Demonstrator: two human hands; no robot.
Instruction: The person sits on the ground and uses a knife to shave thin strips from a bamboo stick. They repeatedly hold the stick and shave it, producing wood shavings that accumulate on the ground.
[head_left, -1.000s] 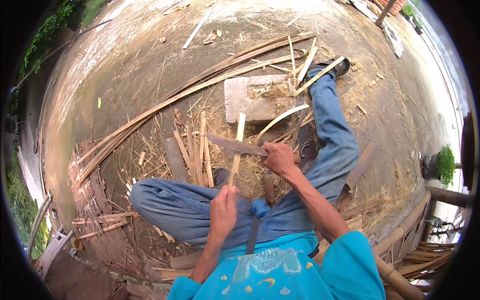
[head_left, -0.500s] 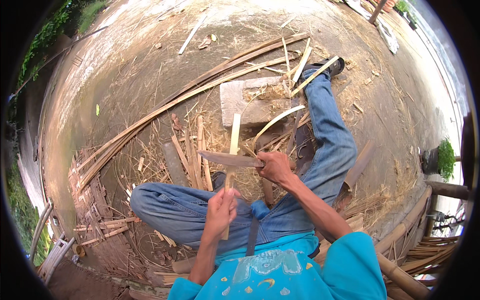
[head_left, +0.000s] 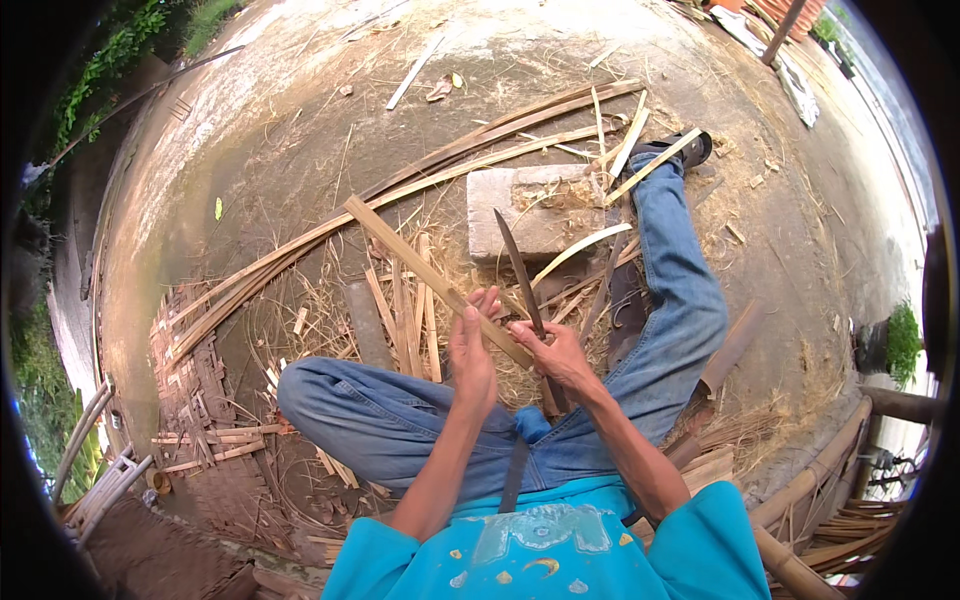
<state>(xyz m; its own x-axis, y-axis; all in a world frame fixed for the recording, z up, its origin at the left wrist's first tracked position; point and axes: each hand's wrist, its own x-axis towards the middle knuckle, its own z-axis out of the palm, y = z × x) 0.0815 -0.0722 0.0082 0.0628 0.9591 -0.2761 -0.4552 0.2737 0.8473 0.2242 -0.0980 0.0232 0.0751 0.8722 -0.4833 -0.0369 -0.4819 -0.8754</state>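
Observation:
My left hand [head_left: 473,355] is closed around a flat bamboo strip [head_left: 415,262], which slants from the upper left down toward my right hand. In my right hand [head_left: 558,352] is a long-bladed knife [head_left: 516,262], its dark blade pointing up and away from me. The strip's lower end lies close to my right fingers; whether they touch it I cannot tell. Both hands are above my lap, in front of my bent left leg. Beyond them a pale stone block [head_left: 495,212] lies on the ground with shavings on top.
A bundle of long bamboo strips [head_left: 440,155] stretches across the ground beyond my left knee. Short split pieces [head_left: 405,310] and shavings lie around the block. My right leg [head_left: 665,250] extends along the right. Bamboo poles [head_left: 815,465] stand at the lower right.
The strip has turned from nearly upright to slanting up left. My right hand has swung the knife from lying across the strip to pointing away, and both hands are closer together.

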